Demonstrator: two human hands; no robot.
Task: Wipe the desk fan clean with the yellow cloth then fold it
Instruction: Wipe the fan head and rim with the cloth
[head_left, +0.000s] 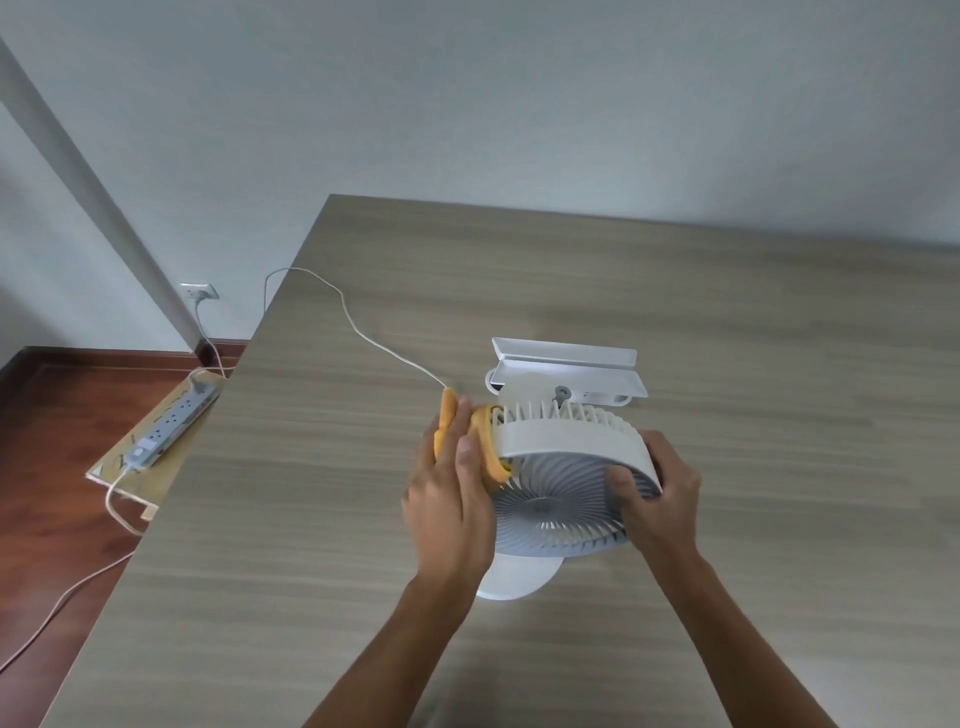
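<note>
A person works over a white desk fan (569, 470) standing on a wood-grain counter (727, 322), seen from a head-worn camera looking down. The left hand (449, 499) presses a bunched yellow cloth (485, 441) against the left side of the fan's round housing, the fingers closed around the cloth, which wraps from the rear grille over the rim toward the front grille. The right hand (660, 496) grips the housing's right edge, thumb laid on the front grille and fingers curled behind the rim. The fan head is tilted so its front grille faces up and toward the camera; its round white base (524, 577) rests on the counter just beneath. Just behind the fan lies a white clamp-like bracket (566, 366), also on the counter. A thin white cable (343, 301) runs from beside the cloth across the counter and over its left edge. Beyond that edge, on the dark wooden floor (47, 415), a power strip (174, 428) sits on a flat board, its cord leading to a wall socket (200, 292).
</note>
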